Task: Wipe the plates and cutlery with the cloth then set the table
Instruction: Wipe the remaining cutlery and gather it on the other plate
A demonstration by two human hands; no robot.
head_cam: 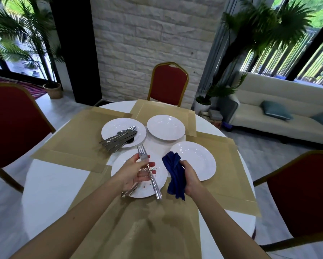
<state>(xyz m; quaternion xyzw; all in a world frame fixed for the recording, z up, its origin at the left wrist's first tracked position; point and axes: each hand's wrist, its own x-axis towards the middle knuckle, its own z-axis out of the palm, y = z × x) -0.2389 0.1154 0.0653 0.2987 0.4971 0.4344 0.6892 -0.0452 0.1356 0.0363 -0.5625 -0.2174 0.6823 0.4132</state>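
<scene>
Left hand: left hand [136,172] pinches a silver metal fork [149,171], tines up, over a crumb-flecked round white plate [160,181].
Right hand: right hand [191,177], fingers curled, grips a crumpled dark-blue cloth [174,174].
Worktop: spare steel cutlery [119,140] piled on the far-left white plate [112,128].

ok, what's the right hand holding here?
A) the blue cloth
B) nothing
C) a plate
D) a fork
A: the right hand grips the blue cloth, while the fork is in the left hand.
</scene>
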